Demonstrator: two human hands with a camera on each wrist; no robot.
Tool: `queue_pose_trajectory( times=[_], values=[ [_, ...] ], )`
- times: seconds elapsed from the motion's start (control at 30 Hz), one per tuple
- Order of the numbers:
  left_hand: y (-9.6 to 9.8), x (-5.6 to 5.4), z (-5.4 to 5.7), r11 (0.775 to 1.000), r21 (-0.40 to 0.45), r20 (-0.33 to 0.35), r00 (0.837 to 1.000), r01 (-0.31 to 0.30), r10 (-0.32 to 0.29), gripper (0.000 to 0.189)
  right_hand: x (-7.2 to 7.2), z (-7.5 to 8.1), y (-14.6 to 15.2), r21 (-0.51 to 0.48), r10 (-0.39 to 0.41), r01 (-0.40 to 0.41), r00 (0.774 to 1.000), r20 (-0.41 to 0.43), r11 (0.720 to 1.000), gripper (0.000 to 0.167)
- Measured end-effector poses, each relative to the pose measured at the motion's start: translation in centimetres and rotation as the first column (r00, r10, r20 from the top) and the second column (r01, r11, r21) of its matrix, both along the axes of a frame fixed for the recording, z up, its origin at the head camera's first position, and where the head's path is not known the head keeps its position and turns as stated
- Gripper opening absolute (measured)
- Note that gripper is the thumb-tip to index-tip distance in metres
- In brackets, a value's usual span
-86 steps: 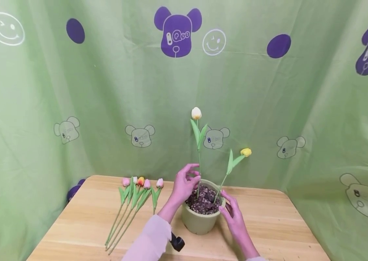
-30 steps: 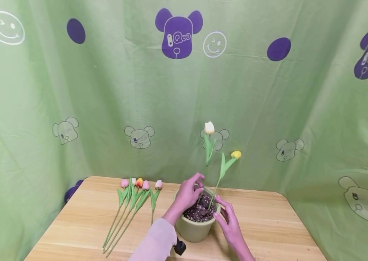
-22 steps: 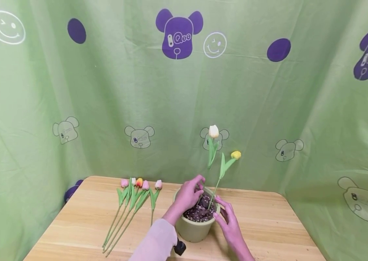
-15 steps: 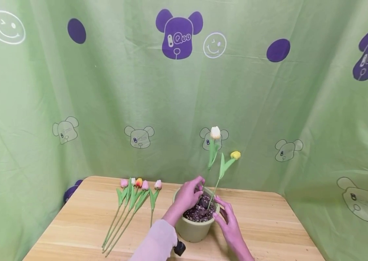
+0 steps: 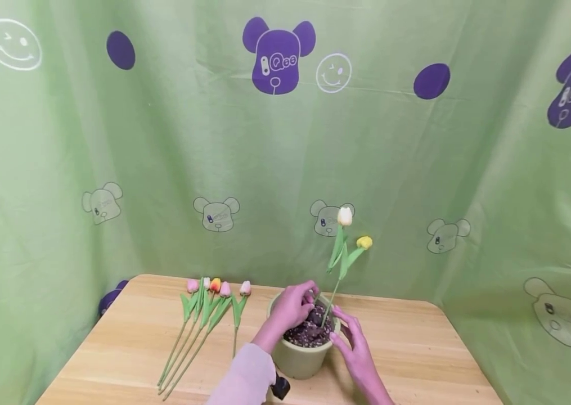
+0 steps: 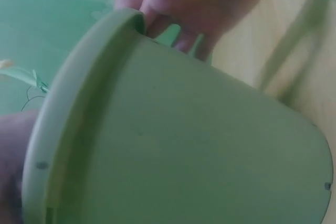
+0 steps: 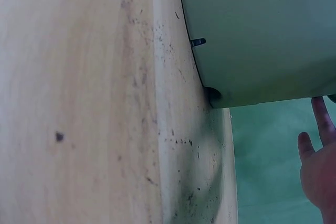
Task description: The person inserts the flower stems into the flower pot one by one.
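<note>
The white tulip [image 5: 345,216] leaned toward the person's right-hand side, its blossom higher than both hands and its stem running down to the left hand [image 5: 292,305]. That hand was over the pot, thumb and fingers bent in on the stem in a pinch; the stem's lower end was hidden by the fingers, so I couldn't tell how deep it sat in the dark, speckled soil [image 5: 308,336].

Just beside it the yellow tulip [image 5: 364,242] stood tilted in the soil, between the two hands, its leaves overlapping the white one's from where I stood.

The right hand [image 5: 358,351] was at the other side of the green pot [image 5: 301,363], thumb and fingers spread apart, tips touching the rim and wall. It was lower than the white blossom and well apart from it. The pot stood upright on the wooden table [image 5: 407,337], with dark crumbs [image 7: 190,141] scattered near its base.

Off beyond the left sleeve [image 5: 246,377], five loose tulips [image 5: 215,285] lay on the table, four bunched together and one near them. A black object [image 5: 280,387] showed by the cuff. Behind everything hung a green curtain [image 5: 275,146] printed with bear heads and winking faces.
</note>
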State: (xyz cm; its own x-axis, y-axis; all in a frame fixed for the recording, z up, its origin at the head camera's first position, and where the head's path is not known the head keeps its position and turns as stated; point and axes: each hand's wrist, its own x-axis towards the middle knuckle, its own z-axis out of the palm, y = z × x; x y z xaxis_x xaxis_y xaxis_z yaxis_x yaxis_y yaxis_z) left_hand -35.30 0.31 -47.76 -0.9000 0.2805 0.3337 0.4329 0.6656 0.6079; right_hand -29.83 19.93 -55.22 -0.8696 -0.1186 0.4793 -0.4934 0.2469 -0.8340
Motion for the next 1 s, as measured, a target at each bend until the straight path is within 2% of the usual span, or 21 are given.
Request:
queue_pose_trajectory(
  times=[0.3,0.53,0.63,0.8,1.0],
  values=[
    [-0.3,0.1,0.4,0.998,0.067,0.016,1.000,0.010,-0.011,0.035,0.1,-0.1,-0.3,-0.024,0.002,-0.002,1.000,0.019,1.000,0.048],
    [-0.4,0.0,0.5,0.993,0.118,0.038,0.999,0.012,-0.017,0.008,0.1,0.0,-0.3,-0.031,-0.003,0.004,1.000,0.029,0.999,0.048],
    [-0.5,-0.2,0.5,0.992,0.125,0.036,0.999,0.026,-0.031,0.010,0.0,0.0,-0.4,-0.037,0.001,0.000,1.000,0.021,0.999,0.049],
    [-1.0,-0.4,0.8,0.984,0.168,0.027,0.997,0.063,-0.069,0.024,-0.1,-0.2,-0.5,-0.034,0.007,-0.007,1.000,0.014,0.999,0.049],
    [-1.5,-0.5,1.1,0.974,0.207,0.031,0.994,0.096,-0.104,0.012,0.0,-0.1,-0.3,-0.018,-0.009,0.009,0.999,0.042,1.000,0.049]
  ],
)
